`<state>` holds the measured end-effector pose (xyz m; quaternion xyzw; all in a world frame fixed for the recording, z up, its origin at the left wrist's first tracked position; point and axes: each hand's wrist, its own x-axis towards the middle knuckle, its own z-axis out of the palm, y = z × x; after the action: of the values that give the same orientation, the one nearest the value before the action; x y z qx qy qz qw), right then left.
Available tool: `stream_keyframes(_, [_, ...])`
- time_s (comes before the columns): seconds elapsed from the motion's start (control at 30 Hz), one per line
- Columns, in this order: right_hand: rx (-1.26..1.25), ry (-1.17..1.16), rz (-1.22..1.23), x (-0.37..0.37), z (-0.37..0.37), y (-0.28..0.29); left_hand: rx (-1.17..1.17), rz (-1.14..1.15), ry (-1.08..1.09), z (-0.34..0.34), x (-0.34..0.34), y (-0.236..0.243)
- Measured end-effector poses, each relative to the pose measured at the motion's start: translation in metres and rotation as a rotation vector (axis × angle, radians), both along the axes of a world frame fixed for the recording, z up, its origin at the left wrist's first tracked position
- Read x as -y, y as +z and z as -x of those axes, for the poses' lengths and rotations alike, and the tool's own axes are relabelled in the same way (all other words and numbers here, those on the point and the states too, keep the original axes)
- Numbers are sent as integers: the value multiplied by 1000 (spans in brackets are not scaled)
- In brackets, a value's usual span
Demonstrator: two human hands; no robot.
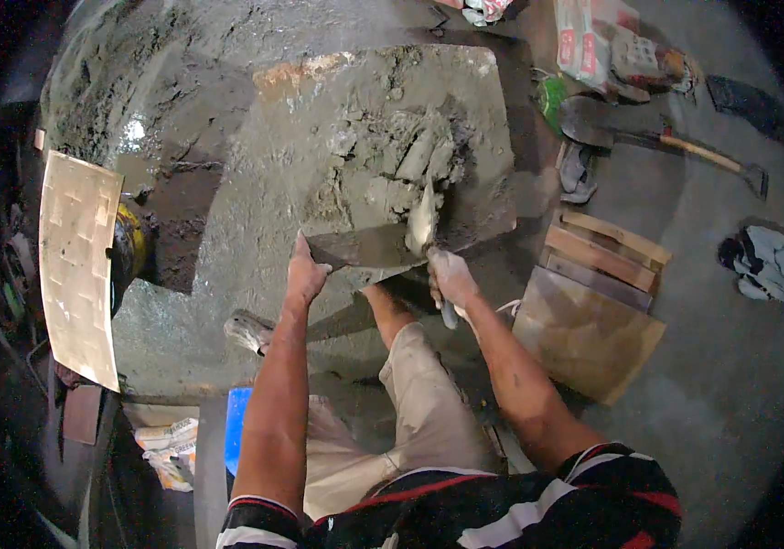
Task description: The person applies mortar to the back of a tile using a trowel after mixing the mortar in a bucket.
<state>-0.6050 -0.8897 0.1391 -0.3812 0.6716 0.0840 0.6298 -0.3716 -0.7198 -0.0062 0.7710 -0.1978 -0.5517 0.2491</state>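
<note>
My left hand (305,270) grips the end of a flat, mortar-grey strip (360,247), held level across the near side of a large mortar-covered board (278,146). My right hand (449,279) is closed on the handle of a trowel (422,215), whose blade points away from me at the right end of the strip, against the lumpy heap of wet grey mortar (383,156). The strip's right end is partly behind the trowel and my right hand, so I cannot tell whether it touches that hand.
A cardboard sheet (79,274) stands at the left beside a yellow rounded object (131,240). Stacked boards (589,311) lie at the right, below sacks (584,41), a shovel (703,154) and bundled cloth (762,261). A blue object (235,421) is near my left forearm.
</note>
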Motion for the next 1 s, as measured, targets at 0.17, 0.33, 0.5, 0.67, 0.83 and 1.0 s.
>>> stream_keyframes(0.17, [-224, 356, 72, 12, 14, 75, -10, 58, 21, -7, -3, 8])
stream_keyframes(0.33, [-170, 864, 725, 70, 14, 63, 37, 172, 37, -5, 1, 3])
stream_keyframes(0.5, [-451, 975, 352, 43, -36, 19, 24, 77, 50, 0, -5, -10])
stream_keyframes(0.67, [-597, 998, 235, 3, -11, 30, 107, -36, -37, 6, 1, -1])
stream_keyframes(0.83, [-524, 1013, 382, 28, 20, 37, 34, -45, 31, 0, 8, 12])
stream_keyframes(1.0, [-297, 961, 182, 36, 5, 96, 13, -199, 172, -43, -113, 32])
